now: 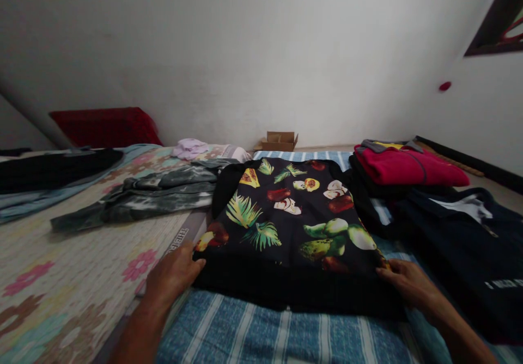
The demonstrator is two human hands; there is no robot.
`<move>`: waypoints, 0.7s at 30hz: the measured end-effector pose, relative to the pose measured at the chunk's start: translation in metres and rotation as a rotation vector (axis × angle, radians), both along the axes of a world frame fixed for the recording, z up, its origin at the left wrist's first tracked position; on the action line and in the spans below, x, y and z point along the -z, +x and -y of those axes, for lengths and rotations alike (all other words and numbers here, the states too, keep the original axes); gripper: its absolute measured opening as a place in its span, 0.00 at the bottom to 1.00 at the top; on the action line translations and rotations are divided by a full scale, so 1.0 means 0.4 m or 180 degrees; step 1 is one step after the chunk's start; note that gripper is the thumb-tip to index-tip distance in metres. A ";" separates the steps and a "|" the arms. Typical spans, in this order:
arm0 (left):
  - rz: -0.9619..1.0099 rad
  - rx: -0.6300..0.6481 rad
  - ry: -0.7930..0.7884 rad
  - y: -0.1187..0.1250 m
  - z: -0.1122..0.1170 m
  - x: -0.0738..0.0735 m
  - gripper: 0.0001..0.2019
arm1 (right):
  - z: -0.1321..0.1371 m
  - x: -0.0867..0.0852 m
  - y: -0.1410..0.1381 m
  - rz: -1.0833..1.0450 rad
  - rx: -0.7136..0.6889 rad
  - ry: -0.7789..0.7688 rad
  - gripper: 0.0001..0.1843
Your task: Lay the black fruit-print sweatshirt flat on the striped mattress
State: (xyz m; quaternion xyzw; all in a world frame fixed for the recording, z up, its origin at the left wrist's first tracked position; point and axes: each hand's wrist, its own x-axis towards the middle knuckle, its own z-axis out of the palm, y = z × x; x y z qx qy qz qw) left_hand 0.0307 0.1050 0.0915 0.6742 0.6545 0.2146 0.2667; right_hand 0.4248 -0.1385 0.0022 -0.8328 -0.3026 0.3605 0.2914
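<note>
A striped bed [261, 337] carries a black printed shirt [290, 228] lying crosswise between both hands: left hand [174, 277] and right hand [408, 283] pinch its near corners, equally close.

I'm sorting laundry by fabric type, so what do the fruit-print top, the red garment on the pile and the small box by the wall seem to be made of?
The fruit-print top under both hands looks like smooth, thin knit, perhaps polyester: sharp print, slight sheen, flat drape. The red garment looks like thick, matte fleece or sweatshirt cotton, with soft rounded folds. The small box is plain brown cardboard with open flaps.
</note>
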 end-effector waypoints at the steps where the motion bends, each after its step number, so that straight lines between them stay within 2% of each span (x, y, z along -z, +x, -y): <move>1: -0.0459 0.0146 0.0355 0.021 0.012 -0.006 0.08 | -0.002 0.001 0.005 0.0201 -0.0105 0.0002 0.15; 2: -0.0925 0.0400 0.0716 0.048 0.026 -0.012 0.06 | -0.004 0.001 0.011 0.0425 -0.0209 0.0008 0.15; 3: -0.1109 0.0786 0.0982 0.082 0.039 -0.014 0.05 | -0.006 0.000 0.015 0.0626 -0.0299 0.0004 0.14; 5: -0.0958 0.1391 0.1171 0.158 0.059 -0.004 0.08 | -0.011 -0.005 0.020 0.0866 -0.0416 -0.0057 0.14; 7: -0.0685 0.2111 0.1037 0.233 0.065 0.027 0.10 | -0.012 -0.015 0.019 0.0868 -0.0446 -0.0155 0.13; 9: -0.0795 0.2559 0.0818 0.289 0.060 0.071 0.13 | -0.009 -0.026 0.014 0.0706 -0.0462 -0.0226 0.13; 13: -0.1482 0.2659 0.0498 0.321 0.044 0.147 0.23 | 0.003 -0.031 0.009 0.0319 -0.0511 -0.0426 0.12; 16: -0.1677 0.2638 0.0549 0.308 0.045 0.174 0.27 | 0.010 -0.025 0.016 0.0236 -0.0564 -0.0473 0.13; 19: -0.1773 0.2575 0.0662 0.300 0.051 0.184 0.28 | 0.011 -0.036 0.017 0.0567 -0.0710 -0.0670 0.14; 21: -0.1799 0.2538 0.0716 0.300 0.054 0.189 0.28 | 0.008 -0.063 0.004 0.1172 -0.0693 -0.0849 0.15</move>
